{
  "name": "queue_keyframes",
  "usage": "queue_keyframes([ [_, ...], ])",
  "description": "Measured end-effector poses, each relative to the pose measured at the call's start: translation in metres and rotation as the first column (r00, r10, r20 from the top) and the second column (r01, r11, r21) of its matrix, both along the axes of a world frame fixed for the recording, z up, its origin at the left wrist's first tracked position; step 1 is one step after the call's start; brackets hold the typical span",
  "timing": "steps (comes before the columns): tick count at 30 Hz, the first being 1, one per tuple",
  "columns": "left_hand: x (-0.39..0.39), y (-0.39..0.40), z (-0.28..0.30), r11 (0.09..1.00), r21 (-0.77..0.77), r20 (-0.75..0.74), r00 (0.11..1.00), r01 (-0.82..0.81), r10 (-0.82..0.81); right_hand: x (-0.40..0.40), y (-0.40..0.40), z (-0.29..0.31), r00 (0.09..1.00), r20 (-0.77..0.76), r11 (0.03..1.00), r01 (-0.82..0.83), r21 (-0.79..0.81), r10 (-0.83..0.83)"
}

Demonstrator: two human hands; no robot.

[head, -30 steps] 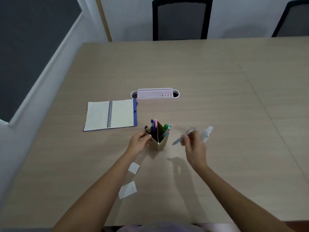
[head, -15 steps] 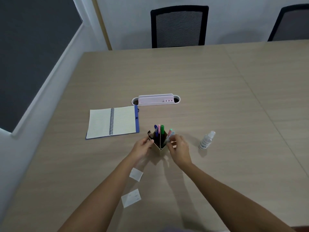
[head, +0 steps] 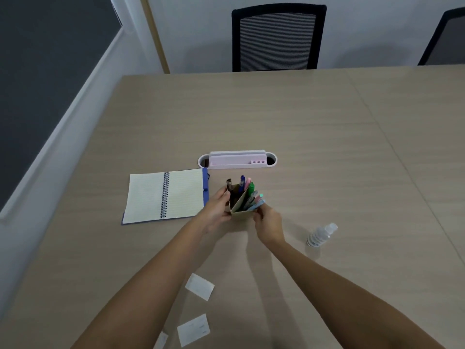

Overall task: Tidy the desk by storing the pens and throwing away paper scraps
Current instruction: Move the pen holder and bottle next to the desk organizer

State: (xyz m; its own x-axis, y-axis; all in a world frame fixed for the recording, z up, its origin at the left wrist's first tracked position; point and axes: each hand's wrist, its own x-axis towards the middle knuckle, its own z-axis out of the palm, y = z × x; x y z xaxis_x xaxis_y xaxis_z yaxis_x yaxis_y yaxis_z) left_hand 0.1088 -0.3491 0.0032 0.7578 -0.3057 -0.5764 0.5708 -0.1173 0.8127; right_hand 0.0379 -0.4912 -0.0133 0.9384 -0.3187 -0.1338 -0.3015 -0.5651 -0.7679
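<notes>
Light wood-grain counter [head: 314, 137] fills most of the frame, seams running across its right part. White wall behind it; dark window panel at upper left of frame. Black mesh chair [head: 278, 37] at top centre, edge of a second chair [head: 445, 39] at top right.

Centre of frame: tan cardboard pen holder [head: 240, 210], tilted, split by a divider. Inside stand pens [head: 247, 191]: black clip, blue, pink, green, plus pale grey, mint and light blue ones leaning toward the right. Left hand [head: 216, 210] grip wrapped on the holder's left side, fingers pressed to the wall. Right hand [head: 268, 222] grip curled against the holder's right corner, fingertips touching near the light blue pen; whether it pinches the pen or the holder cannot be told.

Behind the holder: pale pink desk organiser [head: 237, 159] in a white oval tray, with small holes on its right; contents not visible. Left of the holder: open spiral notebook [head: 166, 195], lined pages, blue cover edge. Right of the hands: small clear spray bottle [head: 320, 235], upright.

Lower centre of frame: three white paper scraps [head: 200, 289] on the counter between the forearms, well apart from the holder; the lowest is partly cut off.
</notes>
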Motion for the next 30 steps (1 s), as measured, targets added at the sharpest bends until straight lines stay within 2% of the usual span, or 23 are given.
queue_keyframes([
  [9, 0.122, -0.013, -0.020, 0.993, 0.114, -0.053, 0.998, 0.039, -0.033, 0.106, -0.006, -0.004, 1.000, -0.013, 0.999, 0.020, 0.027, -0.019],
  [14, 0.145, -0.022, -0.022, 0.989, 0.140, -0.055, 0.998, 0.047, -0.040, 0.122, -0.011, -0.002, 0.999, 0.019, 0.999, 0.027, 0.023, -0.028],
  [20, 0.152, -0.024, -0.031, 0.990, 0.142, -0.048, 0.998, -0.021, 0.028, 0.135, -0.014, -0.011, 0.998, -0.067, 0.999, -0.004, 0.032, 0.007],
  [23, 0.133, -0.024, -0.037, 0.968, 0.221, 0.016, 0.993, -0.120, 0.120, 0.120, -0.015, -0.010, 0.987, -0.161, 0.996, -0.002, 0.092, 0.016],
  [26, 0.073, -0.030, -0.028, 0.896, 0.382, 0.232, 0.962, -0.227, 0.145, 0.072, -0.016, -0.009, 0.984, -0.175, 0.986, 0.051, 0.160, -0.023],
  [28, 0.027, -0.030, -0.039, 0.879, 0.442, 0.295, 0.954, -0.179, 0.046, 0.028, -0.019, -0.017, 0.985, -0.171, 0.985, 0.066, 0.162, -0.038],
  [30, -0.013, -0.026, -0.060, 0.840, 0.541, 0.328, 0.932, -0.049, -0.157, -0.017, -0.026, -0.028, 0.980, -0.193, 0.983, 0.090, 0.162, -0.058],
])
